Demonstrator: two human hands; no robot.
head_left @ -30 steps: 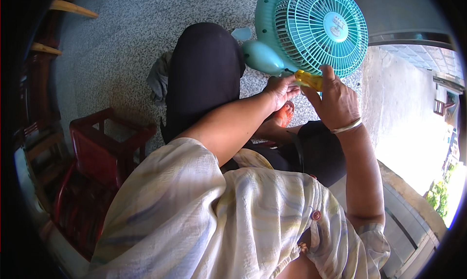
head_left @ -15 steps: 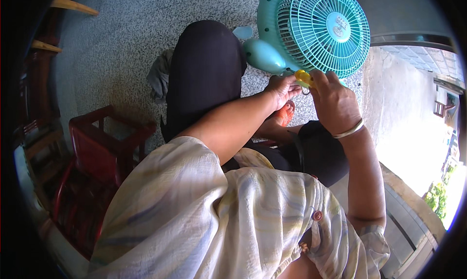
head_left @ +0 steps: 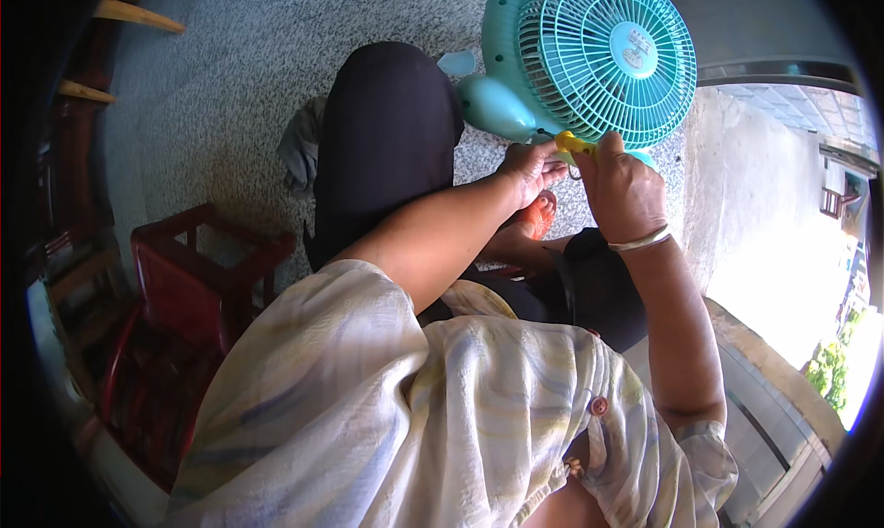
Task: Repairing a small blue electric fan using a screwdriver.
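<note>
A turquoise table fan (head_left: pixel 597 63) lies tipped on the floor ahead of me, its round grille turned upward. My right hand (head_left: pixel 622 187) is closed around a yellow-handled screwdriver (head_left: pixel 573 143). The dark shaft points left, to the fan's neck beside a rounded turquoise housing (head_left: pixel 497 107); its tip is too small to make out. Just below the neck is my left hand (head_left: pixel 532 171), palm partly up, with loosely curled fingers apart. Its uppermost fingertip lies close to the screwdriver's front end. A small metal ring (head_left: pixel 575 172) shows under the handle.
My dark-trousered knee (head_left: pixel 387 132) rises left of the fan, and my bare foot (head_left: pixel 537 217) is below my hands. A pale blue piece (head_left: pixel 458 63) and a grey cloth (head_left: pixel 302 146) lie on the speckled floor. Dark red wooden furniture (head_left: pixel 189 279) stands at left.
The fan has shifted slightly left in the picture. My right hand and wrist have turned a little and moved left on the yellow screwdriver. My left hand is nearly unchanged.
</note>
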